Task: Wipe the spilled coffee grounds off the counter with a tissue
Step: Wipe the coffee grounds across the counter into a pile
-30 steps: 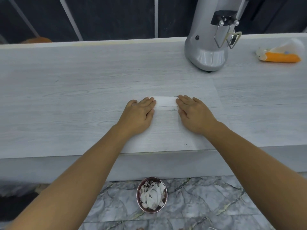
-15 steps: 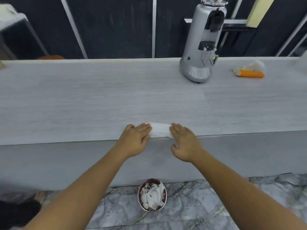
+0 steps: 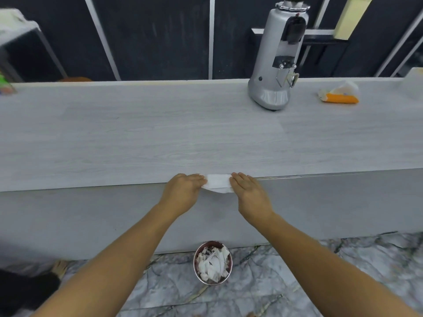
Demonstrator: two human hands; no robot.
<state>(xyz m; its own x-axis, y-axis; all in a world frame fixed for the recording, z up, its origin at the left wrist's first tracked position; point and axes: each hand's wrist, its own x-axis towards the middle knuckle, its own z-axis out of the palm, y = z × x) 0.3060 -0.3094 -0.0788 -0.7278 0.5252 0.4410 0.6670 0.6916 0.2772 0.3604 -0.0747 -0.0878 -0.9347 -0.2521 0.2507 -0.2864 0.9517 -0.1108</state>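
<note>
Pale wood-grain tabletop (image 3: 160, 138) runs full width; all places given rel. to it. On the marble floor (image 3: 263, 289) below its front face, just under the hands, sits a small round metal bin (image 3: 213, 262) holding crumpled white tissues w/ dark stains. Silver coffee grinder (image 3: 278, 62) stands upright at the tabletop's far edge, right of centre; an orange-and-white packet (image 3: 340, 94) lies further right near the same edge.

Both forearms reach fwd from the bottom of view to the tabletop's near edge. Left hand (image 3: 183, 191) is palm down, fingers together, tips on the left end of the folded white tissue (image 3: 217, 184). Right hand (image 3: 247, 191) mirrors it, palm down on the tissue's right end. Neither grip is closed round the tissue: flat hands, pressing it from above. Tissue sits right at the near edge between the hands, its lower part sagging over the lip. No grounds can be made out on the tabletop at this res.
</note>
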